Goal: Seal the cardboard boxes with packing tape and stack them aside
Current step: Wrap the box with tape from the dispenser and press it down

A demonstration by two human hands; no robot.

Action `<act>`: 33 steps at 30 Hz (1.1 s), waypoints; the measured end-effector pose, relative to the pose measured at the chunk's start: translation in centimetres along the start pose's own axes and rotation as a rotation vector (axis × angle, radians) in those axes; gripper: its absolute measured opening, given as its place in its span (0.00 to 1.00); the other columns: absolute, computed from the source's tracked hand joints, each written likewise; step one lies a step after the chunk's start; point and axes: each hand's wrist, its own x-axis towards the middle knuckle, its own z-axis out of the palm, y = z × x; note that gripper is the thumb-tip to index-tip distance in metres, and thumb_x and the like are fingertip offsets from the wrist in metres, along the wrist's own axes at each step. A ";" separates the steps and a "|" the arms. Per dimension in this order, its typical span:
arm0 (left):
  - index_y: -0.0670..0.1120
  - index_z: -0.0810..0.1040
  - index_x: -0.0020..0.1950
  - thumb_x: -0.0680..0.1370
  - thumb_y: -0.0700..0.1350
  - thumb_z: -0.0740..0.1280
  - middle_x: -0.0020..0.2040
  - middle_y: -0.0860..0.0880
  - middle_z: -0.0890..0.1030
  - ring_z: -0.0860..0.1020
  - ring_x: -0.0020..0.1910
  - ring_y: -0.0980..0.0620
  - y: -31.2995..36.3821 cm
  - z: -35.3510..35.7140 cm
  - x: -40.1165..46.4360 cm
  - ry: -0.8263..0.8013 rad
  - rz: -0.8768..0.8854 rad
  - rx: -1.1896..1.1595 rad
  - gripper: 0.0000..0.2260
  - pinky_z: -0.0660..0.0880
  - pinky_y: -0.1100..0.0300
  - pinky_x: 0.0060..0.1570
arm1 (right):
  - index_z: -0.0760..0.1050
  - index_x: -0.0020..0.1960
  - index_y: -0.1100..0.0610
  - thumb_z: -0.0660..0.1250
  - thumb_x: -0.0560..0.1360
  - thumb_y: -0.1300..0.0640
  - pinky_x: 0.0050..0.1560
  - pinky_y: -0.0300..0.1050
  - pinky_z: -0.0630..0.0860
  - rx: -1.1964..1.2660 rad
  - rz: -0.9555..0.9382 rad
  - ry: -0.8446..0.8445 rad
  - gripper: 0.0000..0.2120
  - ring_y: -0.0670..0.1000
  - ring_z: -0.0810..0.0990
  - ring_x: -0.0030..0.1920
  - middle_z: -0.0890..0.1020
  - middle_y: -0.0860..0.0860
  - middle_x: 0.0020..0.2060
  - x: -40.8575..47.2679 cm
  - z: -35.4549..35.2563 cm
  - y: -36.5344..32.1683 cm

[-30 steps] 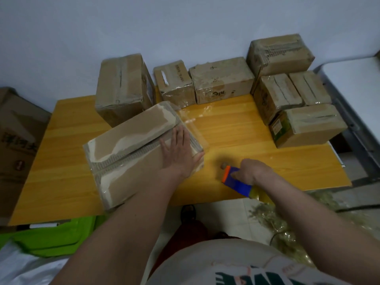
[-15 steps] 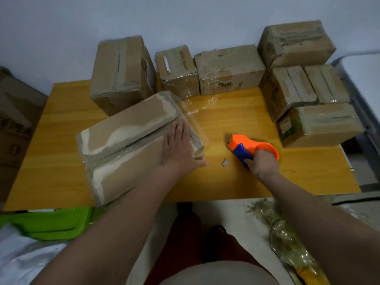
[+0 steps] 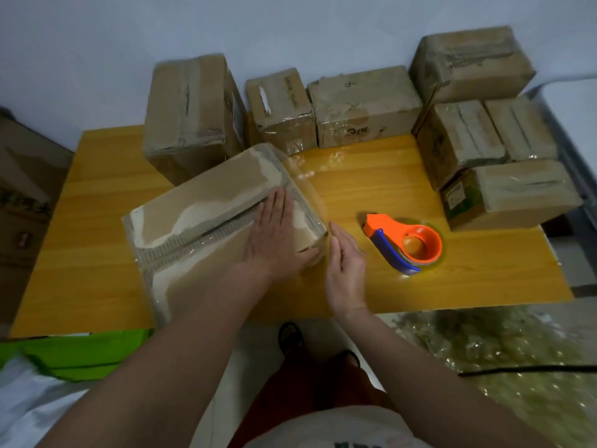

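A flat cardboard box (image 3: 200, 215) lies tilted on the yellow table (image 3: 371, 185), with clear tape along its middle seam. My left hand (image 3: 277, 234) presses flat on the box's right end, fingers straight. My right hand (image 3: 344, 260) is beside the box's right edge, fingers straight and upright, holding nothing. The orange and blue tape dispenser (image 3: 405, 242) lies on the table just right of that hand, apart from it.
Several taped boxes line the back of the table: a tall one (image 3: 190, 108), a small one (image 3: 281, 108), a wide one (image 3: 365, 105), and a stack at the right (image 3: 484, 124). Crumpled clear tape (image 3: 500, 360) lies on the floor, and a green bag (image 3: 80, 350) sits at the lower left.
My right hand set the tape dispenser down on the table, let go of it and moved left to the box's right edge. My left hand stayed flat on the box.
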 end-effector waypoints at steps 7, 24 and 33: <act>0.41 0.35 0.78 0.73 0.71 0.57 0.79 0.44 0.36 0.35 0.78 0.48 -0.2 0.2 0.3 -0.014 -0.022 -0.011 0.51 0.37 0.52 0.76 | 0.66 0.72 0.60 0.54 0.83 0.56 0.67 0.34 0.61 0.035 0.165 -0.117 0.19 0.49 0.67 0.70 0.72 0.52 0.68 1.4 1.3 0.2; 0.48 0.39 0.80 0.81 0.61 0.41 0.79 0.47 0.36 0.35 0.77 0.45 -3.2 -0.5 0.8 -0.045 -0.095 -0.020 0.31 0.38 0.40 0.74 | 0.62 0.75 0.56 0.50 0.83 0.52 0.68 0.41 0.61 -0.438 -0.114 -0.396 0.22 0.52 0.64 0.73 0.66 0.52 0.73 6.1 2.3 -1.8; 0.51 0.55 0.78 0.77 0.63 0.41 0.75 0.46 0.60 0.58 0.73 0.45 -5.9 -2.2 1.9 0.063 -0.026 0.033 0.31 0.51 0.39 0.73 | 0.59 0.76 0.57 0.50 0.83 0.49 0.68 0.43 0.60 -0.350 0.060 -0.491 0.23 0.54 0.61 0.74 0.64 0.53 0.74 9.5 3.1 -3.6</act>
